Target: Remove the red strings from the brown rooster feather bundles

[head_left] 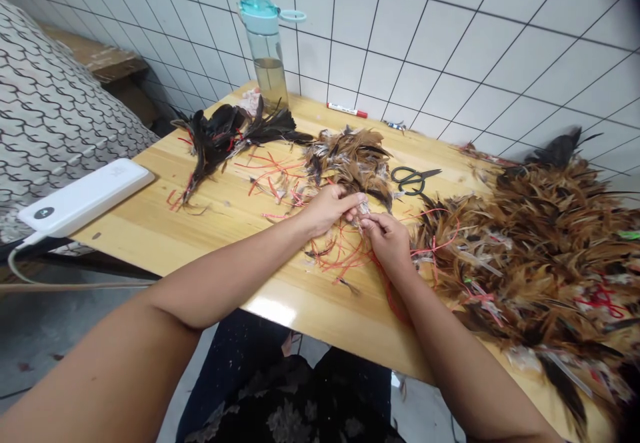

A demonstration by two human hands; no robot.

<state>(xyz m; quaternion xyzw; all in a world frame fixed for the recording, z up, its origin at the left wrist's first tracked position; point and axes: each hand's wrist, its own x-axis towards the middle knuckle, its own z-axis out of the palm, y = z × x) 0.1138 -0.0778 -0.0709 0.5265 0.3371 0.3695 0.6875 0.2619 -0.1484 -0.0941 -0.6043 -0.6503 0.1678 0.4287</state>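
Observation:
My left hand [330, 206] and my right hand [387, 238] meet over the wooden table [200, 223], both pinching a small bundle of brown feathers [363, 210] at its quill end. Loose red strings [340, 256] lie under and in front of my hands. A small heap of brown feathers [350, 160] sits just behind my hands. A large pile of brown feathers [540, 250] covers the right side of the table. A bunch of black feathers [225, 133] lies at the back left.
Black scissors [414, 178] lie behind my right hand. A clear water bottle with a teal lid [267, 50] stands at the tiled wall, a red marker [347, 110] beside it. A white power bank [83, 198] rests on the table's left corner.

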